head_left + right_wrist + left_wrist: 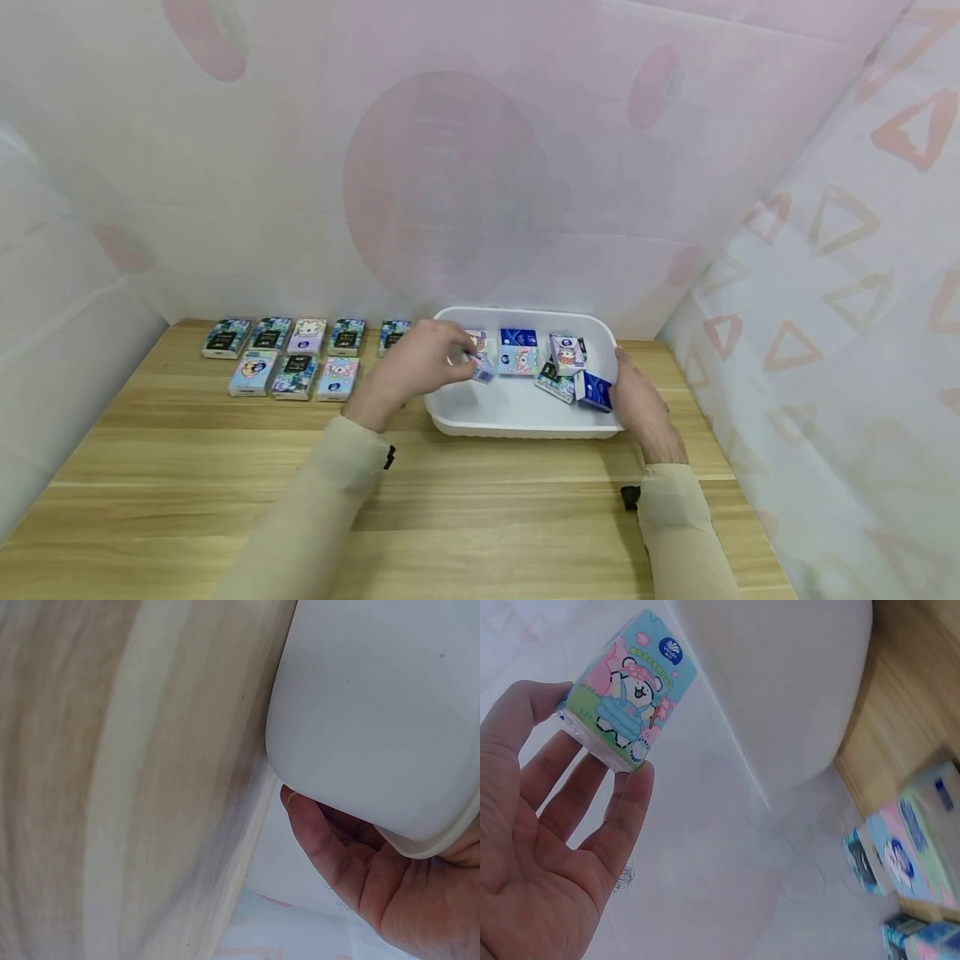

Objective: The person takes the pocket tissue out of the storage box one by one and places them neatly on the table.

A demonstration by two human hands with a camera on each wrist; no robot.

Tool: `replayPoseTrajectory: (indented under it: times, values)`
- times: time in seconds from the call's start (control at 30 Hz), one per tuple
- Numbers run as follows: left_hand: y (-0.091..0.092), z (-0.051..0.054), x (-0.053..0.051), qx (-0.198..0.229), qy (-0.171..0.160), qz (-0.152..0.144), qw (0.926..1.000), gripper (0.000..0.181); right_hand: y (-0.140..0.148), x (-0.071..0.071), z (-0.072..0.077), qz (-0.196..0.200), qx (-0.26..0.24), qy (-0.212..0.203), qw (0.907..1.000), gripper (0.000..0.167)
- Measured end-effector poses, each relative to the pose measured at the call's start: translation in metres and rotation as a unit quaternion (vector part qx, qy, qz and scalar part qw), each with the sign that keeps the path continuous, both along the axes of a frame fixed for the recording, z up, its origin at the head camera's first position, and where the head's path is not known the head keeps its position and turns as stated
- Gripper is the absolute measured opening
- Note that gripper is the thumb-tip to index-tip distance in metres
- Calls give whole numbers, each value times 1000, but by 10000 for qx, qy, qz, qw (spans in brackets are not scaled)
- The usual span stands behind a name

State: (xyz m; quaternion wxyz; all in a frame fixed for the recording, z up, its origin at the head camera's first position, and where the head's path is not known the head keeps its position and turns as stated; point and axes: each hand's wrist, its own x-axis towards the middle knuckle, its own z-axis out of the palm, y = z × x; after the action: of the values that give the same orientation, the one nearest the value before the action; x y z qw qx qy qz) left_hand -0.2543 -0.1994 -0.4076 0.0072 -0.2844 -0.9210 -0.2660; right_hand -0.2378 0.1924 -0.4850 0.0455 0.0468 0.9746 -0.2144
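Observation:
My left hand [417, 363] pinches a small tissue pack [630, 697] between thumb and fingertips, above the left end of a white plastic bin [517, 428]. The pack is light blue and pink with a cartoon bear, as the left wrist view shows. At the bin's right end my right hand [637, 402] grips the wall, fingers against the outside below the rim. Inside the bin lie several more packs, among them a dark blue pack [595, 390], a blue and pink pack [518, 361] and a white bear pack [567, 354] resting over a dark floral one [553, 383].
Left of the bin, several tissue packs stand in two rows on the wooden table [187, 467], including a dark floral pack [227, 338] at the far left and a light blue pack [252, 372] in the front row. A printed cloth backdrop [300, 167] rises behind the table.

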Motion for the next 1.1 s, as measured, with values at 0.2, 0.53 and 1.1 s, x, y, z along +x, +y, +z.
replayPoseTrajectory:
  times: [0.2, 0.53, 1.1]
  values:
    - [-26, 3, 0, 174, 54, 354, 9992, 19, 0, 0, -1, 55, 70, 32, 10000, 76]
    - [-68, 6, 4, 394, -95, 869, 9954, 22, 1, 0, 0, 76, 56, 30, 10000, 76]
    - [-150, 4, 14, 400, -258, 1702, 9843, 31, 0, 0, 0, 88, 8, 44, 10000, 76]
